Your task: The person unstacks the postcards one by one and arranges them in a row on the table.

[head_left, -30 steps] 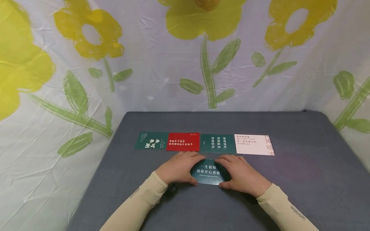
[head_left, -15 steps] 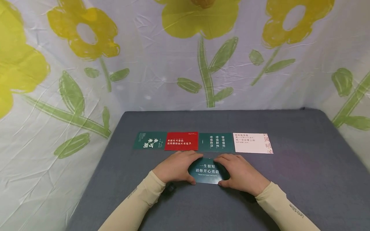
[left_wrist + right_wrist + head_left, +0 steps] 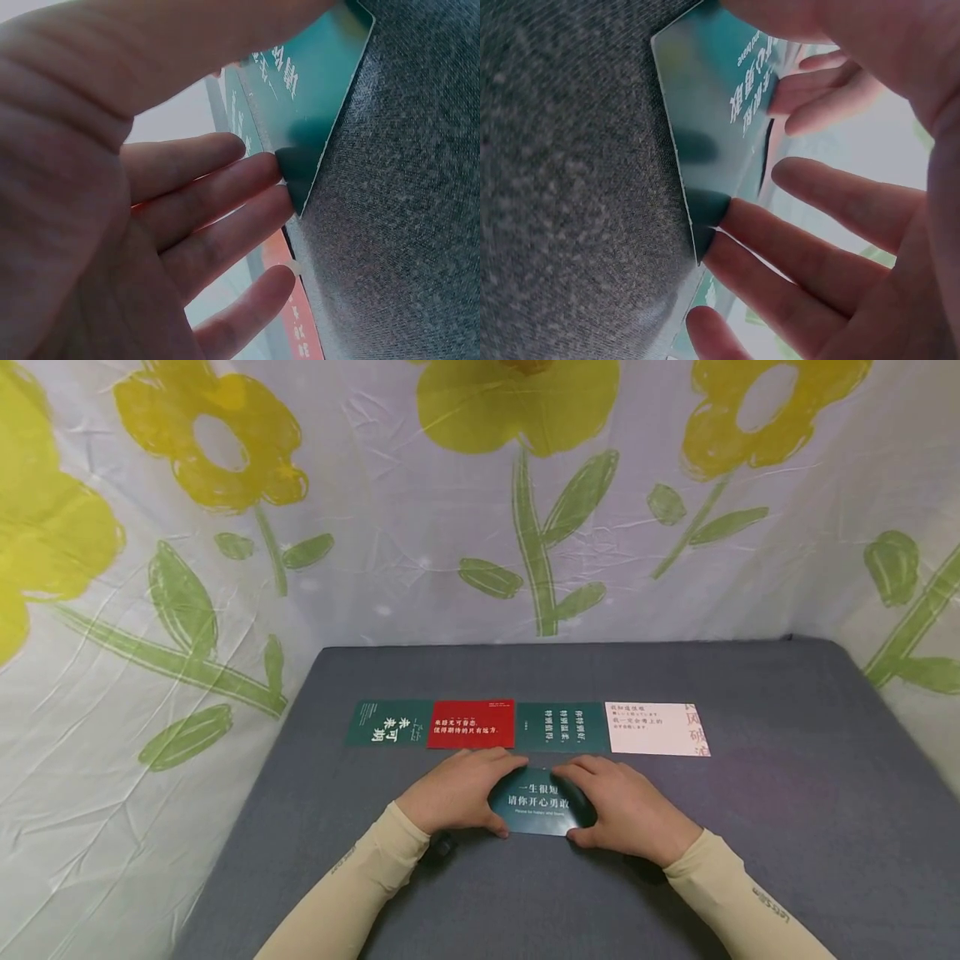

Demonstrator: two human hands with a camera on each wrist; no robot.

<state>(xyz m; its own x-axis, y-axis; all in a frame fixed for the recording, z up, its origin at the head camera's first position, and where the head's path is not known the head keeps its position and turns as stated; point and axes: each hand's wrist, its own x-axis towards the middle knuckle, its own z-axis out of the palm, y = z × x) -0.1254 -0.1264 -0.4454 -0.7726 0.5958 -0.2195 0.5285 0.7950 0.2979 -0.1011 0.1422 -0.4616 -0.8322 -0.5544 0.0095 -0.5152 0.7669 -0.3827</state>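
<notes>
A dark green card [image 3: 538, 800] with white Chinese lettering and a small English line lies on the grey cloth, between both hands. My left hand [image 3: 461, 792] holds its left end, thumb at the near edge and fingertips at the far edge. My right hand [image 3: 628, 806] holds the right end in the same way. In the left wrist view, two fingertips touch the edge of the card [image 3: 322, 97] near a corner; the little finger stays off it. The right wrist view has fingertips against the card [image 3: 697, 120], its thumb tip partly out of frame.
Behind the hands a row of cards lies edge to edge: a green card [image 3: 386, 724], a red card [image 3: 471, 725], another green card [image 3: 562, 728] and a pinkish-white card [image 3: 656, 728]. A flower-printed curtain [image 3: 420, 527] hangs behind the grey-covered table [image 3: 810, 860].
The head view has shifted slightly. Both hands keep their places at the ends of the green card, and the row of cards stays as it was.
</notes>
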